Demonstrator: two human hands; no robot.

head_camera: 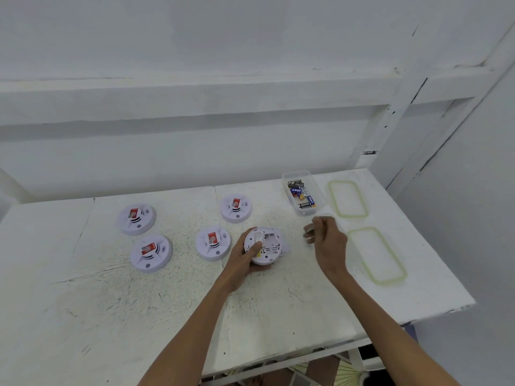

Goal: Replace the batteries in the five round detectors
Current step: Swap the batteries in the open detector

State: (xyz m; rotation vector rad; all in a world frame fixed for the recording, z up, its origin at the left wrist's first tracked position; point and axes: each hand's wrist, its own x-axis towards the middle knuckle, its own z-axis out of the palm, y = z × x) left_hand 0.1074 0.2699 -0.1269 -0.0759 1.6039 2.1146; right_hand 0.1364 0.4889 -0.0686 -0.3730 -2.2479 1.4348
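Four white round detectors with red stickers lie face up on the table: the far left detector (pixel 136 218), the near left detector (pixel 151 253), the middle detector (pixel 213 242) and the far middle detector (pixel 236 207). My left hand (pixel 245 260) grips a fifth detector (pixel 264 243), turned back side up, its battery bay showing. A white cover plate (pixel 285 243) lies just behind it. To the right, my right hand (pixel 327 240) hovers with curled fingers pinching a small greyish battery (pixel 309 234), blurred.
A clear plastic box (pixel 302 195) with several batteries stands at the back right. Two clear lids with green seals lie on the right: the far lid (pixel 348 199) and the near lid (pixel 376 254). The table's right edge (pixel 446 274) and the front edge are close by.
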